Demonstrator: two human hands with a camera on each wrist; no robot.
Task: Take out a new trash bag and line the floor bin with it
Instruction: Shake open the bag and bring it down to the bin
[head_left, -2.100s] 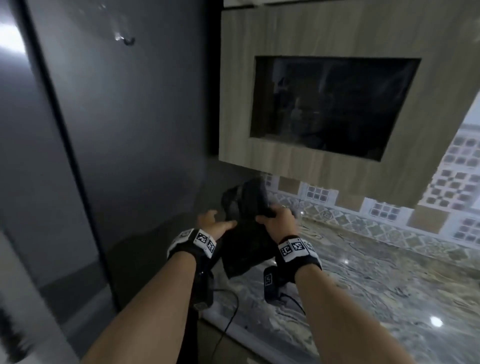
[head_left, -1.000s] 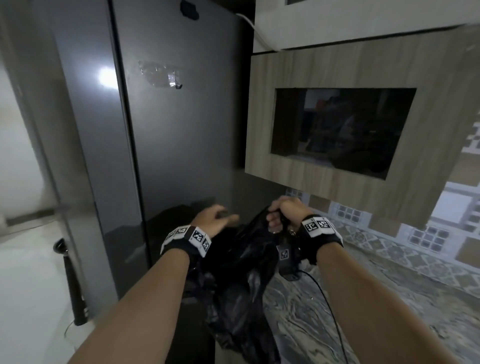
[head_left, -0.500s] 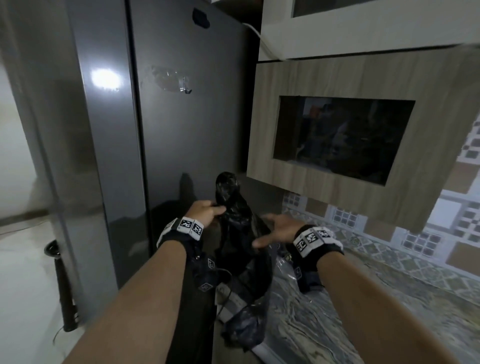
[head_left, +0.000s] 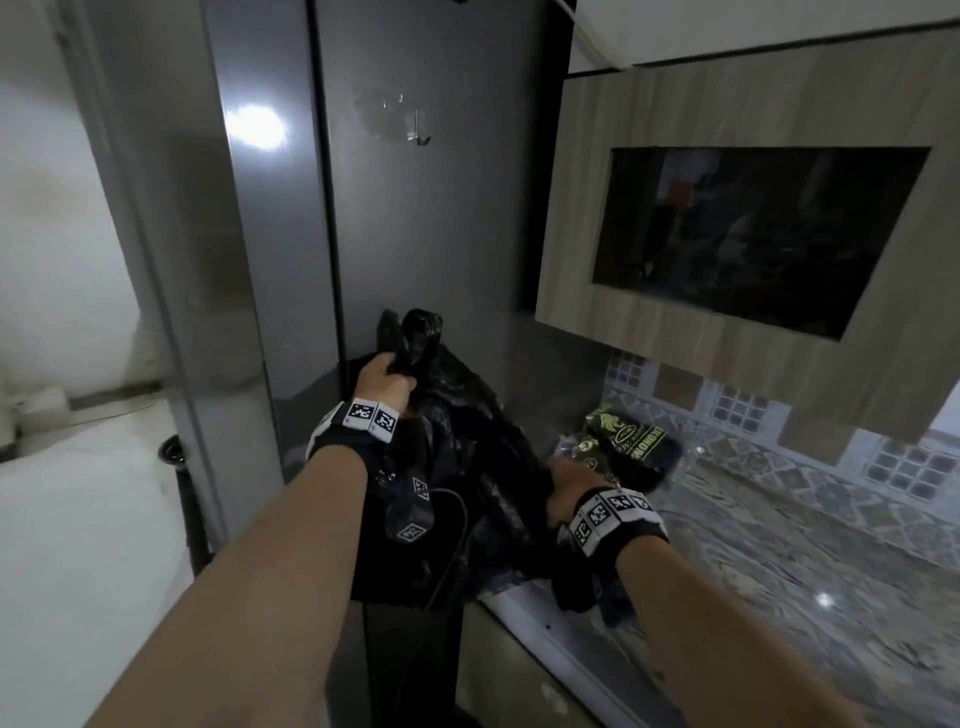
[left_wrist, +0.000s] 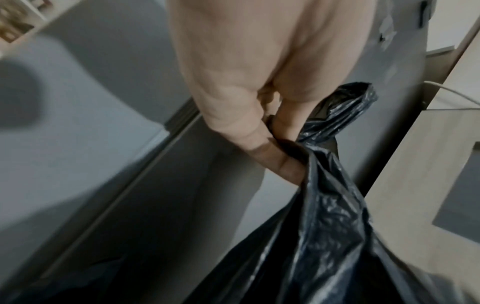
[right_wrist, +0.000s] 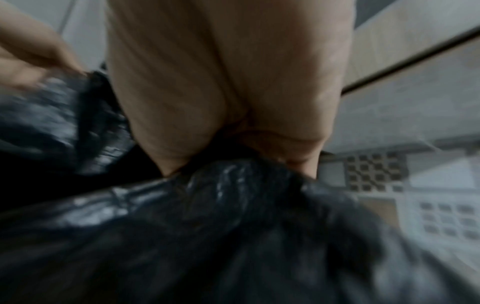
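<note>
A black trash bag (head_left: 467, 457) hangs crumpled between my two hands, in front of the grey fridge. My left hand (head_left: 384, 382) grips its bunched top end, which sticks up above my fist; the left wrist view shows the fingers (left_wrist: 283, 164) curled round the twisted plastic (left_wrist: 337, 115). Lower and to the right, my right hand (head_left: 563, 486) grips a lower fold of the bag (right_wrist: 233, 205) at the counter's corner. The floor bin is not in view.
A pack of trash bags (head_left: 623, 447) with yellow print lies on the marble counter (head_left: 779, 545) just beyond my right hand. The grey fridge (head_left: 426, 234) stands close on the left. A wooden wall cabinet (head_left: 727, 234) hangs above the counter.
My right hand was open half a second ago and now grips the bag lower down. The left hand keeps its hold on the top. The pack of bags has come into view.
</note>
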